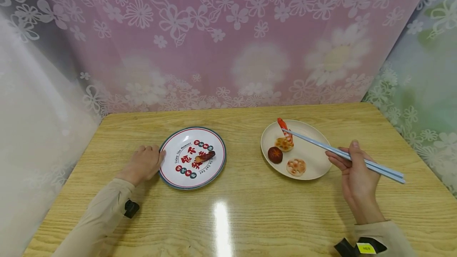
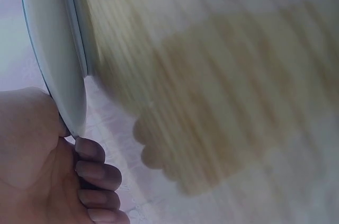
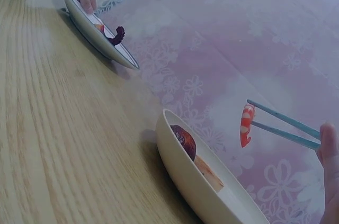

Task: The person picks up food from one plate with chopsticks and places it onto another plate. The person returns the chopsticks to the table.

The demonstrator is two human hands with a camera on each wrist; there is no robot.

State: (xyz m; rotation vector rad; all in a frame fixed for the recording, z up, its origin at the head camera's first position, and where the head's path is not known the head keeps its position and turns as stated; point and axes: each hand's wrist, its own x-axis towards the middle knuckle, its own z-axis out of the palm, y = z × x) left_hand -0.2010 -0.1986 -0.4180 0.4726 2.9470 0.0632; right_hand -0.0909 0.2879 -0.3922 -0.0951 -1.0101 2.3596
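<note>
My left hand (image 1: 143,163) grips the left rim of a white plate (image 1: 185,136) with a blue edge and red lettering. On that plate lies a dark brown, curved piece of food (image 1: 205,157). Chopsticks (image 1: 328,147), pale blue, are held in my right hand (image 1: 358,179). Their tips pinch a red-and-white shrimp (image 3: 246,125), raised above the cream plate (image 1: 317,163) in the right wrist view. A brown mushroom (image 1: 275,154) and two lotus root slices (image 1: 296,167) rest on the cream plate.
Both plates stand on a wood-grain table (image 1: 250,217), the lettered one at left, the cream one at right. Behind the table hangs a pink floral cloth (image 1: 214,50). Each sleeve carries a black wrist device (image 1: 131,208).
</note>
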